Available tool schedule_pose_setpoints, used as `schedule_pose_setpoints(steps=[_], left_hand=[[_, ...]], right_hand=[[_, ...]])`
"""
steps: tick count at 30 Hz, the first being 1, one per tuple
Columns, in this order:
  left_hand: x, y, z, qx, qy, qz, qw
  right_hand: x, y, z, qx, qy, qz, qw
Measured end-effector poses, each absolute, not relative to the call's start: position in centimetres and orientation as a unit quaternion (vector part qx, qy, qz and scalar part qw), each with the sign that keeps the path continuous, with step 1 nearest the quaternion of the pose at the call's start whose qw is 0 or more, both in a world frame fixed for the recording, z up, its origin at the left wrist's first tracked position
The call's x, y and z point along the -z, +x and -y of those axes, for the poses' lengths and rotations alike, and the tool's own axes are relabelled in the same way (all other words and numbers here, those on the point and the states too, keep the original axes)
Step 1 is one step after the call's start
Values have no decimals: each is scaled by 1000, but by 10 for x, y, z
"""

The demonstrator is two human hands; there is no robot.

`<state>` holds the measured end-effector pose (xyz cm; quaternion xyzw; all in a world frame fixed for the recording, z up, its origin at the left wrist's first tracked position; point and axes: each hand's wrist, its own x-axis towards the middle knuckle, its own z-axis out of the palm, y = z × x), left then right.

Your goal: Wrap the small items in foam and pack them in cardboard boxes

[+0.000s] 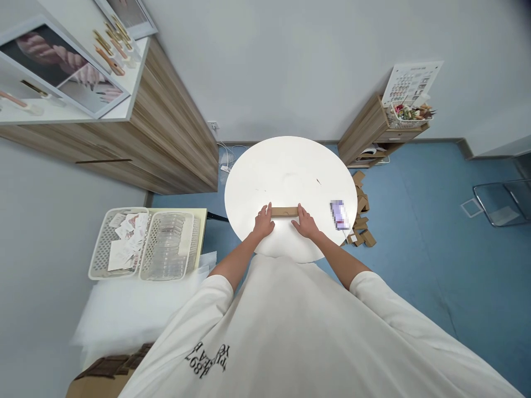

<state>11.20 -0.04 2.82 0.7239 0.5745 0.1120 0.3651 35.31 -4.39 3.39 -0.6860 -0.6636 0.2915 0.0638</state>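
A small, narrow brown cardboard box point(285, 211) lies crosswise on the white round table point(286, 160), near the side closest to me. My left hand point(263, 222) grips its left end, fingers against the short side and thumb pointing inward. At the opposite end my right hand point(307, 223) holds it the same way, so the box sits between both hands. Its top looks closed. To the right of my right hand lies a purple-and-white phone-like object point(339, 215), blurred by pixels, with a cable running off the table edge.
Several small brown boxes point(362, 224) are heaped on the floor right of the table. At left stand two white baskets, one with paper cards point(126, 240), one with clear plastic pieces point(168, 243). A wooden cabinet point(178, 127) and a small shelf point(367, 130) stand behind.
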Motion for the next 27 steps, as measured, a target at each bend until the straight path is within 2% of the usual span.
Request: schedule_pose_setpoints(steps=[3, 7, 12, 20, 27], left_hand=[[-27, 111, -2, -155, 668, -603, 407], [-24, 110, 2, -175, 623, -594, 478], [-22, 101, 23, -226, 617, -579, 482], [-3, 79, 54, -140, 611, -590, 508], [-2, 72, 48, -140, 568, -619, 523]], right_hand=[[-38, 350, 41, -306, -709, 624, 124], [-41, 345, 45, -311, -719, 600, 163], [-40, 340, 65, -315, -713, 594, 201], [-23, 330, 97, -389, -718, 559, 140], [-26, 325, 94, -411, -768, 468, 148]])
